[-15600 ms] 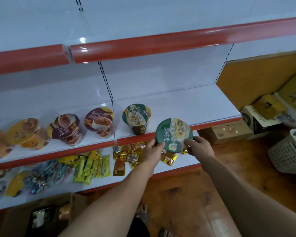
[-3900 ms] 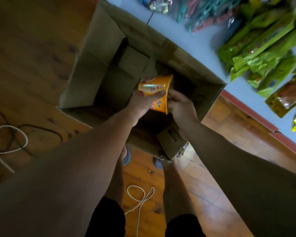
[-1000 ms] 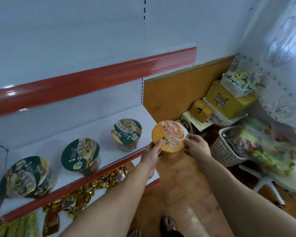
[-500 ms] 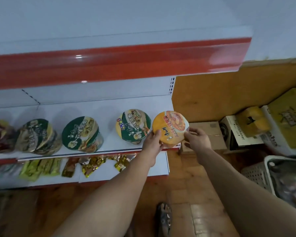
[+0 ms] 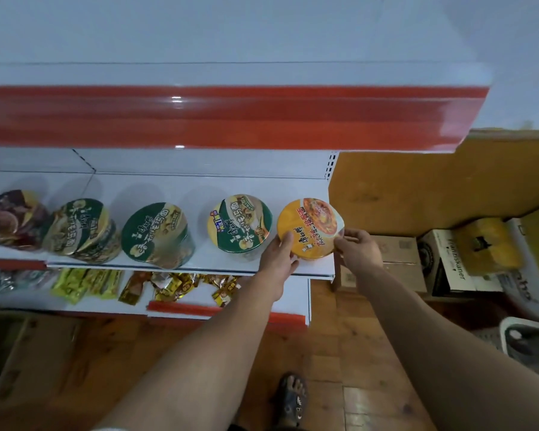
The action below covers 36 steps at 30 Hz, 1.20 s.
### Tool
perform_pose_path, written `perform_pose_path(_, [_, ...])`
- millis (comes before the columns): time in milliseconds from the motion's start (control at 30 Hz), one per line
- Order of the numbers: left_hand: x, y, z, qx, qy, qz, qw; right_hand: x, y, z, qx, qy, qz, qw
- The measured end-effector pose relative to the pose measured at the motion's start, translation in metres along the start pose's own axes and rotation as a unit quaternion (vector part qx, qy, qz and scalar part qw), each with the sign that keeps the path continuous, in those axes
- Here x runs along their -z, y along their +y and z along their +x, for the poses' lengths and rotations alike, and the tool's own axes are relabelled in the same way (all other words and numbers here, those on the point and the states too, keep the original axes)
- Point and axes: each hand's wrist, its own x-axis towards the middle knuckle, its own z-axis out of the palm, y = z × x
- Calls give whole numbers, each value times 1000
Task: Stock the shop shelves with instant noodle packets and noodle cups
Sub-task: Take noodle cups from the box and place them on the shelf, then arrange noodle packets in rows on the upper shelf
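Between the two hands: round orange noodle cup (image 5: 310, 233) with a glossy printed foil lid, gripped from both sides at the right end of the white metal shelf (image 5: 305, 188) (whether its base touches yet cannot be told).
Left hand (image 5: 277, 259): thumb on the lid's near-left rim, fingers wrapped round the cup wall.
Right hand (image 5: 360, 248): fingertips pinching the right rim; neither hand is nearer than the other.
Cup axis: short and squat, running base to lid, roughly upright, lid facing up.
Left of the grip: green-lidded noodle cup (image 5: 241, 227), just beside the left hand.
Right of the grip: the shelf's end edge, close by, so I judge the set-down wants a slight leftward bias.
Below the grip: crinkly gold snack packets (image 5: 175, 284).
Handling: thin-walled and light, probably easy to dent.
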Motion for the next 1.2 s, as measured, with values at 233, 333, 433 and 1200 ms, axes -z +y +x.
perform_pose_path(233, [5,0,-4,22,8,39,999,3,0,-2,-9,-9,-6,1000])
perform_pose_path(333, [7,-1,-10,21,10,48,999,5,0,-4,-14,-9,-1,1000])
perform_pose_path(433, [11,-6,-17,11,10,60,998,10,1,-10,-22,-15,-5,1000])
perform_pose_path(1200, [333,9,-206,-73,221,382,894,-212,-45,-251,217,-263,-359,869])
